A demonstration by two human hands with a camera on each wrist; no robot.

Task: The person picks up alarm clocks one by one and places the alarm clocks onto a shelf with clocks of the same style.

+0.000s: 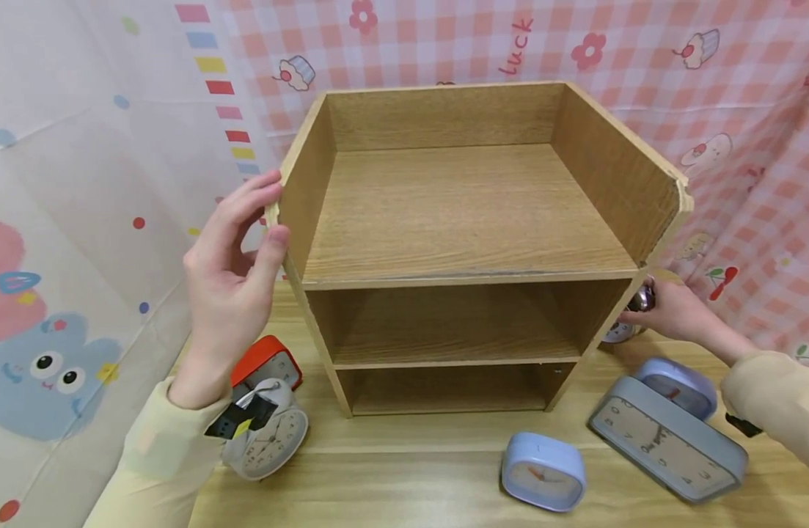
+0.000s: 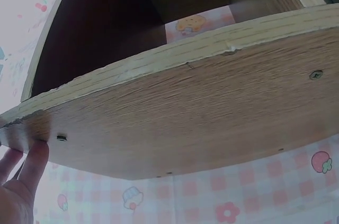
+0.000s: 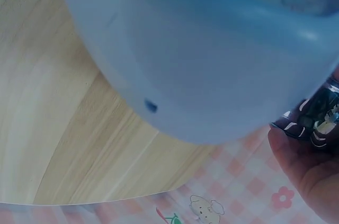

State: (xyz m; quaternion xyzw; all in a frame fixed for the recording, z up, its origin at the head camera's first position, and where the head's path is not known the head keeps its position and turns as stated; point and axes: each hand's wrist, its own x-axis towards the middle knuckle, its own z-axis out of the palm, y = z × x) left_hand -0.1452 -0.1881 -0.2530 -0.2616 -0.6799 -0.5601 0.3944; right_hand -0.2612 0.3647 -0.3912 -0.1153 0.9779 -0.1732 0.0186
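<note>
A wooden shelf unit (image 1: 437, 213) with an open top tray and two compartments stands in the middle of the head view. My left hand (image 1: 235, 271) grips the front edge of its left side panel, thumb at the front. In the left wrist view, fingertips (image 2: 36, 155) touch the panel's outer face near a corner. Beyond the shelf's right side, my right hand (image 1: 684, 312) holds an alarm clock with shiny metal on top (image 1: 644, 297); the shelf partly hides its pale dial. Dark, glossy metal of that clock (image 3: 318, 121) shows against the palm in the right wrist view.
Left of the shelf sit a red clock (image 1: 268, 359) and a white twin-bell alarm clock (image 1: 272, 440). At the right are a small lavender clock (image 1: 544, 469), a long grey clock (image 1: 668, 440) and a purple-blue clock (image 1: 681, 385). Patterned curtains (image 1: 404, 44) hang behind the table.
</note>
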